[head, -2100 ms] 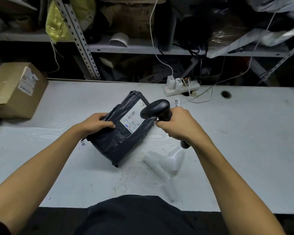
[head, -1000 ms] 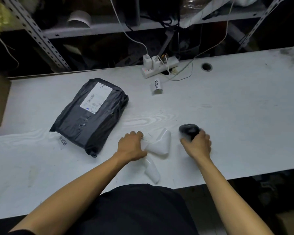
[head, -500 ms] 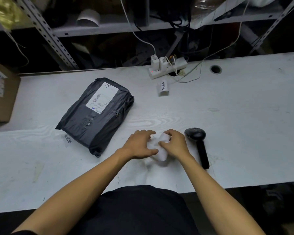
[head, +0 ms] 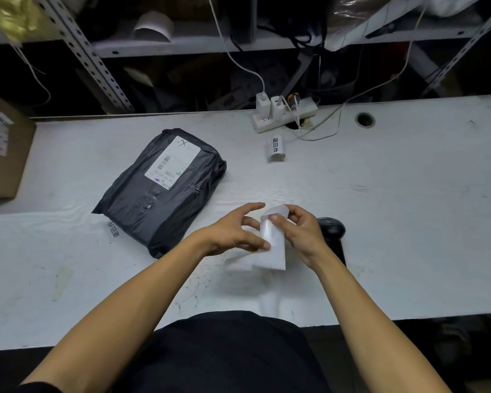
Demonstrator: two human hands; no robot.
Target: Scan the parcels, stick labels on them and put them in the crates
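Observation:
A black plastic parcel (head: 159, 199) with a white shipping label (head: 173, 163) lies flat on the white table (head: 394, 222), left of my hands. Both hands hold a white strip of labels (head: 274, 245) just above the table. My left hand (head: 233, 234) pinches its lower left edge. My right hand (head: 298, 231) grips its curled top end. The black scanner (head: 333, 231) lies on the table just right of my right hand, partly hidden by it.
A curled label (head: 277, 148) lies near a white power strip (head: 284, 116) with cables at the table's back edge. A loose label (head: 113, 229) lies by the parcel's near corner. A cardboard box (head: 3, 146) stands at the far left. Metal shelving runs behind.
The parcel was scanned and laid flat on the table. My right hand put the scanner down. Both hands have taken hold of the label strip and lifted it.

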